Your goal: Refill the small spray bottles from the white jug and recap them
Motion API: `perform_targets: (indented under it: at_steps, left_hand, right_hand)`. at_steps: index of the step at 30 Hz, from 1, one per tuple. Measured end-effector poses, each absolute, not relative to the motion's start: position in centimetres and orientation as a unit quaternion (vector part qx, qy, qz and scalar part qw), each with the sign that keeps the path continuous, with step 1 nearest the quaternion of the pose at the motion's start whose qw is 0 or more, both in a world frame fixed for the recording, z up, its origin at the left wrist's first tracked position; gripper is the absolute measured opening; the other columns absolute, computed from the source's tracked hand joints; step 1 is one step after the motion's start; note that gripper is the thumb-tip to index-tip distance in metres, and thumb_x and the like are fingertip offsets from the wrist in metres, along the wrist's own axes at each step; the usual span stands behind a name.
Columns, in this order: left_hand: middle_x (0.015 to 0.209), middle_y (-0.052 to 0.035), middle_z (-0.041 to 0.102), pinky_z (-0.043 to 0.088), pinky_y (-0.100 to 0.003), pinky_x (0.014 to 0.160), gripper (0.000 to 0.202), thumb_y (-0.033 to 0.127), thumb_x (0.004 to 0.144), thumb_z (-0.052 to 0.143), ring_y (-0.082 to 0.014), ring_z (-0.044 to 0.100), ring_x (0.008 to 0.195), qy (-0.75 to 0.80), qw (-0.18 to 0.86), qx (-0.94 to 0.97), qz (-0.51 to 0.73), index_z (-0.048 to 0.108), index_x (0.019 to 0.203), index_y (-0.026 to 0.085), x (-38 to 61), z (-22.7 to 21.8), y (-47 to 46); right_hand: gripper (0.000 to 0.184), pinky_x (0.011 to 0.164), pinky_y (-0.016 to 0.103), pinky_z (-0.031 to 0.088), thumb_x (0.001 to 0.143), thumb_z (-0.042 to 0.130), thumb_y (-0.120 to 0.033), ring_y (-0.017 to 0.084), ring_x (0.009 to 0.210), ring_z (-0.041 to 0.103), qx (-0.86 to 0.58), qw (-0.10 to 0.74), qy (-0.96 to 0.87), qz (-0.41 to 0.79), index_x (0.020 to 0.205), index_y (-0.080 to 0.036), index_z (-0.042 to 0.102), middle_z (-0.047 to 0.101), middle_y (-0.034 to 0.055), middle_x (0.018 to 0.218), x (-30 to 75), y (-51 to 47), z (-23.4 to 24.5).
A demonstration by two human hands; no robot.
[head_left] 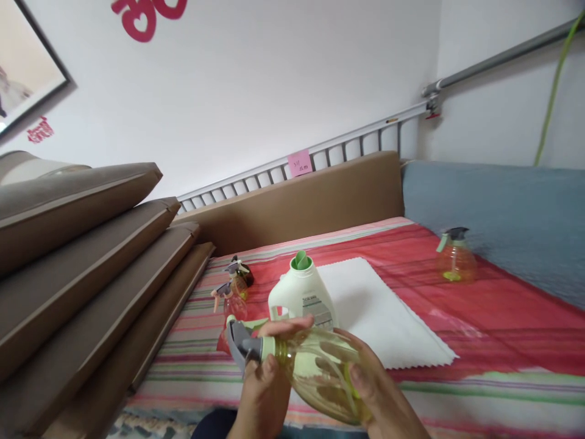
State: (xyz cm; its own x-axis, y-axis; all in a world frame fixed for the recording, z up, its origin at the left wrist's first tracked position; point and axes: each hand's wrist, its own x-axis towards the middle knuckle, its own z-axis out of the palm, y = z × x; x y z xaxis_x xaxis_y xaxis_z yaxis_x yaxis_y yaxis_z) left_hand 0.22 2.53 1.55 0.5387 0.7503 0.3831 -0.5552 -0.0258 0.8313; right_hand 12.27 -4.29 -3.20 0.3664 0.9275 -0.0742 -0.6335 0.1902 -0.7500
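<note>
A clear yellow spray bottle with a grey and pale green trigger head lies tilted on its side between my hands. My left hand is closed around its neck and collar, thumb on the collar. Around the base and lower body, my right hand grips the same bottle. Just behind it stands a white detergent jug, its green-rimmed mouth uncapped. A white scallop-edged cloth lies beside the jug.
Spray bottles stand left on the striped bedcover: a pink one and a darker one. An orange-tinted spray bottle stands at right, near the blue-grey cushion. Stacked brown cushions fill the left side.
</note>
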Motion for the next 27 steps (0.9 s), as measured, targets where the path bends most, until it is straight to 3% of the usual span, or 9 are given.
perform_targets:
  at_steps: [6,9,12,15,17,19,22,24,27]
  left_hand:
    - [0.109,-0.0094,0.066,0.035,-0.056,0.100,0.030,0.050,0.074,0.063,-0.0356,0.052,0.113,0.114,0.667,0.560,0.477,0.066,0.092,0.026,0.3,1.9,2.5]
    - [0.101,-0.0084,0.067,0.036,-0.055,0.100,0.026,0.048,0.073,0.065,-0.0359,0.052,0.113,0.105,0.651,0.583,0.476,0.067,0.085,0.025,0.2,1.7,2.8]
    - [0.097,-0.0071,0.067,0.035,-0.054,0.100,0.023,0.045,0.075,0.064,-0.0347,0.052,0.112,0.082,0.649,0.590,0.474,0.065,0.083,0.024,-0.1,1.5,3.2]
    - [0.096,-0.0066,0.066,0.034,-0.055,0.099,0.022,0.044,0.078,0.061,-0.0329,0.054,0.108,0.056,0.655,0.581,0.480,0.062,0.086,0.023,-0.2,1.3,3.6]
    - [0.093,-0.0069,0.067,0.034,-0.054,0.099,0.023,0.044,0.078,0.060,-0.0319,0.056,0.105,0.044,0.660,0.575,0.482,0.062,0.086,0.022,-0.2,1.2,3.7]
    - [0.088,-0.0071,0.067,0.034,-0.053,0.099,0.025,0.044,0.077,0.060,-0.0309,0.057,0.102,0.041,0.669,0.567,0.479,0.062,0.084,0.020,-0.2,1.2,3.8]
    - [0.079,-0.0060,0.066,0.035,-0.050,0.097,0.024,0.042,0.076,0.061,-0.0293,0.059,0.097,0.049,0.688,0.556,0.464,0.062,0.080,0.019,-0.1,1.3,3.7]
    - [0.074,-0.0047,0.065,0.037,-0.047,0.096,0.021,0.040,0.076,0.061,-0.0278,0.060,0.094,0.059,0.692,0.545,0.470,0.061,0.077,0.019,0.0,1.3,3.7]
    - [0.073,-0.0034,0.063,0.039,-0.042,0.092,0.018,0.037,0.078,0.060,-0.0254,0.060,0.092,0.078,0.685,0.529,0.494,0.059,0.074,0.019,0.2,1.3,3.8]
  right_hand:
    - [0.058,0.087,0.043,0.049,0.068,0.068,-0.054,0.029,0.117,0.051,-0.364,0.743,-0.239,0.508,0.118,-0.032,0.049,0.058,0.0079,0.125,12.2,-5.2,-2.1]
    - [0.057,0.087,0.046,0.049,0.071,0.064,-0.057,0.030,0.111,0.055,-0.374,0.718,-0.243,0.534,0.119,-0.031,0.049,0.058,0.0087,0.123,12.5,-5.2,-2.7]
    - [0.071,0.092,0.048,0.044,0.062,0.073,-0.055,0.030,0.111,0.054,-0.307,0.697,-0.272,0.589,0.124,-0.032,0.047,0.052,0.0091,0.129,12.9,-5.0,-3.7]
    - [0.095,0.102,0.047,0.034,0.050,0.084,-0.043,0.029,0.124,0.044,-0.230,0.680,-0.298,0.629,0.132,-0.038,0.037,0.040,0.0059,0.141,13.1,-4.9,-3.9]
    - [0.100,0.104,0.046,0.030,0.048,0.085,-0.041,0.029,0.127,0.041,-0.204,0.642,-0.316,0.668,0.135,-0.036,0.034,0.040,0.0063,0.140,13.3,-4.9,-3.3]
    - [0.090,0.102,0.047,0.034,0.056,0.079,-0.049,0.030,0.123,0.045,-0.180,0.597,-0.332,0.708,0.133,-0.031,0.038,0.048,0.0087,0.134,13.3,-4.9,-2.6]
    - [0.070,0.092,0.046,0.046,0.075,0.050,-0.068,0.029,0.110,0.057,-0.170,0.562,-0.321,0.743,0.130,-0.026,0.043,0.059,0.0098,0.121,12.9,-5.0,-2.2]
    - [0.068,0.084,0.043,0.051,0.081,0.034,-0.070,0.026,0.100,0.063,-0.175,0.547,-0.311,0.757,0.131,-0.026,0.041,0.062,0.0098,0.116,12.6,-5.2,-2.6]
    - [0.073,0.076,0.039,0.054,0.075,0.049,-0.069,0.023,0.091,0.066,-0.182,0.558,-0.319,0.744,0.135,-0.030,0.034,0.058,0.0096,0.122,12.4,-5.3,-3.8]
